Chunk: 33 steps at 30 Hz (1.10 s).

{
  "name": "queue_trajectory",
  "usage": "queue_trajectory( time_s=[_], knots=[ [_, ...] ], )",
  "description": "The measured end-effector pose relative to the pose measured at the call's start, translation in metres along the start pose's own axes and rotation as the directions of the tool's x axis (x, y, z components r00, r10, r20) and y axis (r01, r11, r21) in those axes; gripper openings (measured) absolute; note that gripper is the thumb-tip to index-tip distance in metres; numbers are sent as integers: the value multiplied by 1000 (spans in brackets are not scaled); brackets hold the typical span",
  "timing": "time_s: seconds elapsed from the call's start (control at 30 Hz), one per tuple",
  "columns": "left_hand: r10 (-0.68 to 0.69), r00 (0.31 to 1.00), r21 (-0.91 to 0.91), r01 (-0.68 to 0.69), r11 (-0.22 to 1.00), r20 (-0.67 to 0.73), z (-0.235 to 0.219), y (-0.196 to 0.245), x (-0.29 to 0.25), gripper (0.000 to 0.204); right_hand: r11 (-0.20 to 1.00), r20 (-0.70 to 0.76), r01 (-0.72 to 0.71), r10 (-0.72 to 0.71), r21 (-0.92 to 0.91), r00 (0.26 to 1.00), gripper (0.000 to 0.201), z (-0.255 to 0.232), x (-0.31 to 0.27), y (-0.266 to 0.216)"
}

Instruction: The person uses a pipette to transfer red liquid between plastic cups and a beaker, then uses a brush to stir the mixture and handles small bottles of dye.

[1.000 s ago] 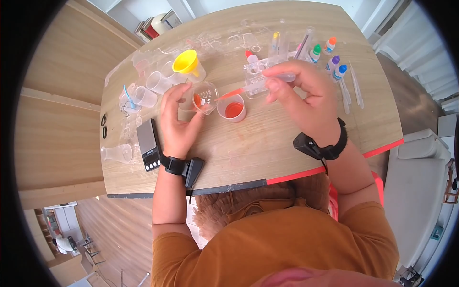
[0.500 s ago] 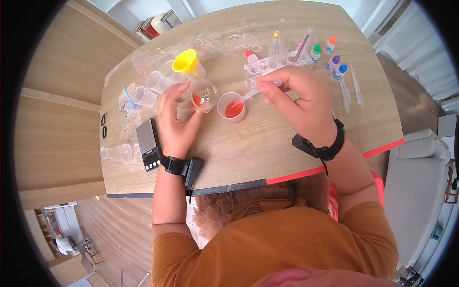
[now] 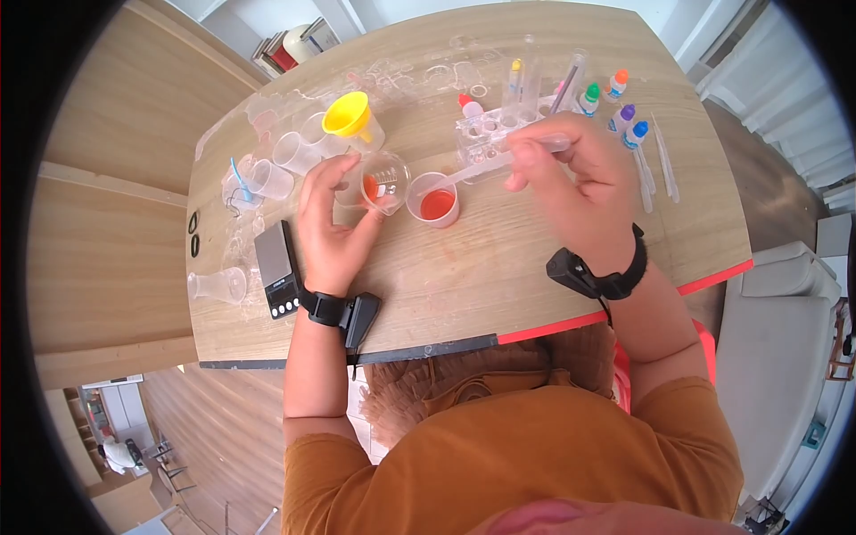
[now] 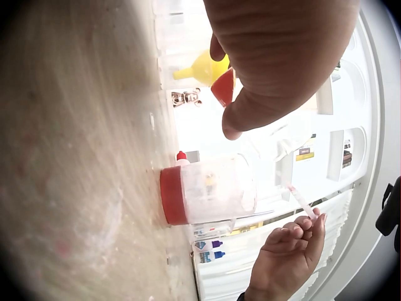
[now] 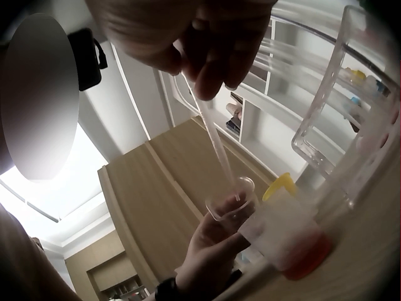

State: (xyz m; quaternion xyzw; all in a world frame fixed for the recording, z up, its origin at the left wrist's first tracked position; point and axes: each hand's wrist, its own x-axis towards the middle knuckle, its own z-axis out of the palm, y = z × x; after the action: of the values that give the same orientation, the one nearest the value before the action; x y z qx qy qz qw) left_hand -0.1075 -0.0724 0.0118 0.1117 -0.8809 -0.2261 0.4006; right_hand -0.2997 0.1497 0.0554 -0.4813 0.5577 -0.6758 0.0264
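Note:
My left hand grips a small clear beaker with printed marks and red liquid in its bottom, fingers and thumb around its sides. Beside it on the table stands a translucent plastic cup, also holding red liquid. My right hand pinches a clear plastic dropper near its bulb. The dropper slants down to the left, its tip by the cup's left rim in the head view. From the right wrist, the dropper points toward the mouth of the beaker.
A yellow funnel sits in a cup behind the beaker. A clear test tube rack stands behind the right hand, with colored-cap bottles beyond. Left are a black scale, several clear cups and a flask on its side.
The dropper, red-filled near the beaker at first, dipped into the cup. Now it has come up and left, looking mostly clear. My left hand has stayed in place with the beaker.

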Motion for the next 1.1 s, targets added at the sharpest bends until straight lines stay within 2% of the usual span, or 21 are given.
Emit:
queue_trajectory(
  time_s=[0.03, 0.07, 0.13, 0.17, 0.23, 0.33, 0.43, 0.53, 0.77, 0.83, 1.1],
  knots=[
    [7, 1000, 0, -7, 1000, 1, 0, 1, 0, 60, 993, -6, -38, 39, 113, 999, 10, -1, 0, -2],
    [6, 1000, 1, -6, 1000, 1, 0, 1, 0, 60, 993, -5, -38, 39, 114, 999, 10, -1, 1, -2],
    [13, 1000, -11, -12, 1000, 16, -1, 3, 0, 60, 999, 104, 26, -30, 36, 994, 16, -1, 1, -2],
    [12, 1000, -12, -12, 1000, 16, -1, 3, -1, 60, 999, 104, 26, -29, 36, 994, 16, 0, 1, -2],
    [26, 999, -28, -25, 999, 37, -2, 2, -3, 64, 985, 211, 109, -78, -137, 974, 19, 5, -2, -3],
    [57, 997, -13, -57, 998, 47, -3, 2, -3, 65, 988, 287, 83, -43, -127, 957, 24, 9, -4, -4],
    [62, 997, -40, -60, 997, 44, -4, 8, -1, 59, 969, 309, 157, -94, -189, 947, 22, 12, -5, -1],
    [57, 997, -57, -55, 997, 50, -5, 9, -2, 59, 964, 318, 173, -103, -200, 942, 21, 13, -6, 1],
    [64, 997, -65, -60, 996, 48, -4, 9, -3, 58, 971, 279, 147, -90, -191, 956, 17, 14, -10, 6],
    [94, 995, -56, -91, 994, 42, -3, 6, -3, 65, 968, 276, 142, -82, -206, 958, 16, 14, -9, 4],
    [70, 996, -55, -67, 996, 51, -3, 8, -3, 61, 972, 255, 131, -78, -197, 964, 15, 16, -9, 5]
  ],
)
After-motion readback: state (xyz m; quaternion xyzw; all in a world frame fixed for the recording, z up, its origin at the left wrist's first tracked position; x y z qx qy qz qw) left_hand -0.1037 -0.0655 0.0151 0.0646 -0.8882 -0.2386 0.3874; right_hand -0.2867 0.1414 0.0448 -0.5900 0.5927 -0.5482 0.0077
